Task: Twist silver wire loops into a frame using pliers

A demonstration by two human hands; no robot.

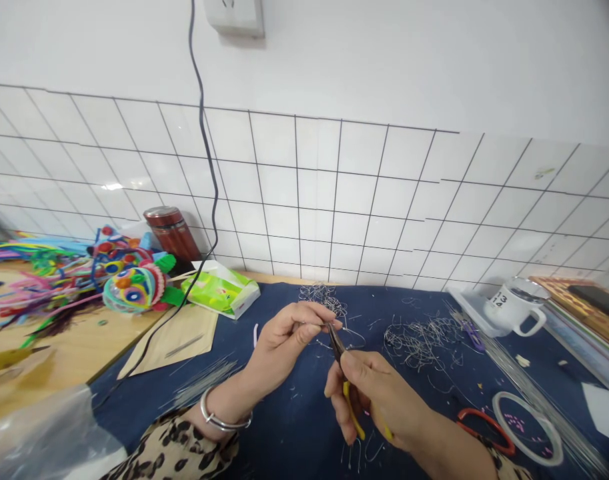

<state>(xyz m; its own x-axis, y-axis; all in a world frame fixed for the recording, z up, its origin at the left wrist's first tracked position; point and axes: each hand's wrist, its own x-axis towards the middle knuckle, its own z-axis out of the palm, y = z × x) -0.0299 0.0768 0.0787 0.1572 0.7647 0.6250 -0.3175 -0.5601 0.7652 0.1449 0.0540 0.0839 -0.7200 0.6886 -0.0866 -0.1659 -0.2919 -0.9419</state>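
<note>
My left hand (287, 337) pinches a thin piece of wire (351, 339) between thumb and fingers, just above a dark blue cloth (294, 420). My right hand (371, 397) is wrapped round yellow-handled pliers (345, 380). The pliers' dark jaws point up and meet the wire at my left fingertips. A silver bangle sits on my left wrist, above a leopard-print sleeve.
Tangled bent wires (421, 340) lie on the cloth, straight wires (204, 380) at left and far right. A white mug (514, 308), tape ring (529, 417) and red-handled tool (484, 427) sit right. Colourful craft pieces (129, 280), a brown flask (171, 233), a green pack (219, 290) and a hanging cable (211, 180) are left.
</note>
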